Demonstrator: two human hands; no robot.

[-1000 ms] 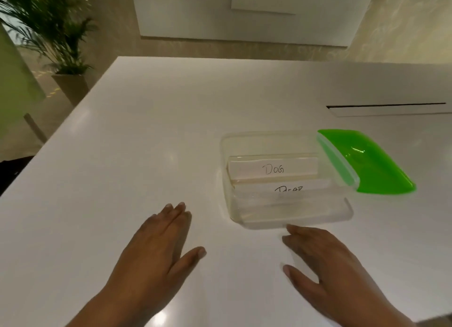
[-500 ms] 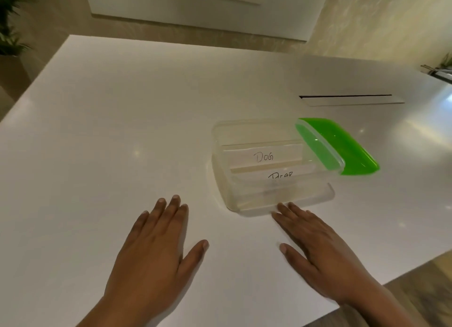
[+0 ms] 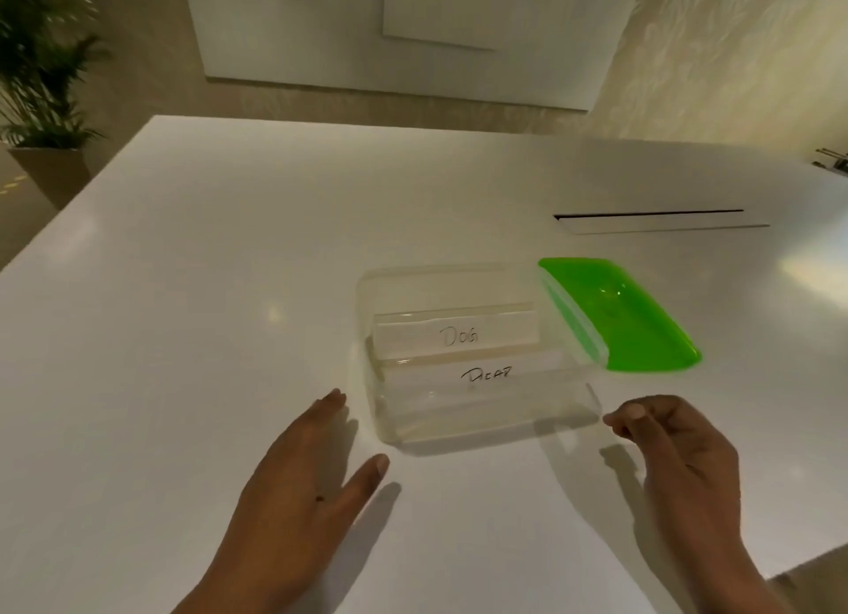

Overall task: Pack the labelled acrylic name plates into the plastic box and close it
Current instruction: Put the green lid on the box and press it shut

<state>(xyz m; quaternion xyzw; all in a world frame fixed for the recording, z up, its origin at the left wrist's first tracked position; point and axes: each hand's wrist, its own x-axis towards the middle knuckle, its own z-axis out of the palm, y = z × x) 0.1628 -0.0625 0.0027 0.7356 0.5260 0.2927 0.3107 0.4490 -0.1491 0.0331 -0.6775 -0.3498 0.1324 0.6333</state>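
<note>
Just beyond both hands sits the open box.

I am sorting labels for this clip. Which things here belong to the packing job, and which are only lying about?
For the job: box, open; green lid, off the box, at its right end; DOG plate and second plate, both inside the box; left hand; right hand.

Lying about: plant, far left; slot in the table.

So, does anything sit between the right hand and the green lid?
Nothing visible does: only bare white table separates the right hand from the translucent green plastic lid, which leans against the clear plastic box.
</note>
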